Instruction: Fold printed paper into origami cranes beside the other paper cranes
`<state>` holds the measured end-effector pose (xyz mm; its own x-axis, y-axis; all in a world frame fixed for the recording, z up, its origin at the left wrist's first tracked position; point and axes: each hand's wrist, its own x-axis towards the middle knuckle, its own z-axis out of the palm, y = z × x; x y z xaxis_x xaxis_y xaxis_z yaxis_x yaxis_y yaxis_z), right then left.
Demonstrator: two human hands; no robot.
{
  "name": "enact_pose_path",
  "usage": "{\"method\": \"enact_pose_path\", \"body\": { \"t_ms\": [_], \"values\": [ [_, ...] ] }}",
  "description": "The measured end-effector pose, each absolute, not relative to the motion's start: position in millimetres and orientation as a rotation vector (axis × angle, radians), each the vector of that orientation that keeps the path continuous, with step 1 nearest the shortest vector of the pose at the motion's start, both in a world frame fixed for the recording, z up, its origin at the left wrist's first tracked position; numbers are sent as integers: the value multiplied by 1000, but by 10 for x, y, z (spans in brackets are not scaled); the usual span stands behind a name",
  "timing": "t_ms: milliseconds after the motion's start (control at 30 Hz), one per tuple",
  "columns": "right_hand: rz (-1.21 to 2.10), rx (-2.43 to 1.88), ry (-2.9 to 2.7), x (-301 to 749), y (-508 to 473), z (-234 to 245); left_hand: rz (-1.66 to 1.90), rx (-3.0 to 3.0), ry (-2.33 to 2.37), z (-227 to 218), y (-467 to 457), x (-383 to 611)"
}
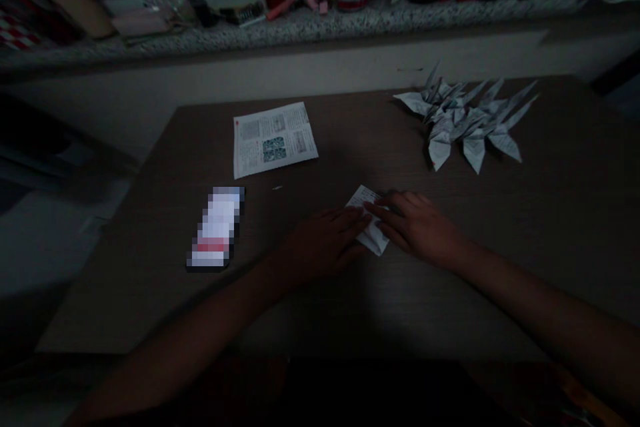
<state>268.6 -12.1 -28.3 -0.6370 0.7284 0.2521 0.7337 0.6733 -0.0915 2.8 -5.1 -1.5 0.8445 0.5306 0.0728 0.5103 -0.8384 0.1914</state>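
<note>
Phone (216, 227) left of left hand; newspaper sheet (255, 147) ahead-left of grip. Left hand (323, 243) overlaps folded paper (376, 239), flat on table (550, 213) between hands, long axis running away, far corner slightly left. Right hand (423, 227) touches its top; too dim to tell pinching from pressing. Pointed paper shapes (443, 140) ahead-right.

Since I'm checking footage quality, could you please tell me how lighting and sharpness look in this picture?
Head view throughout: dim overall, phone screen brightest but pixelated; left hand darker than right hand on the folded paper; printed sheet with fine text unreadable.
</note>
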Motion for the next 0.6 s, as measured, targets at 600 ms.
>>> {"method": "enact_pose_path", "body": {
  "t_ms": [600],
  "values": [
    [-44, -1170, -2638, 2677, -118, -294, 149, 2862, 773, -94, -92, -64]
  ]
}}
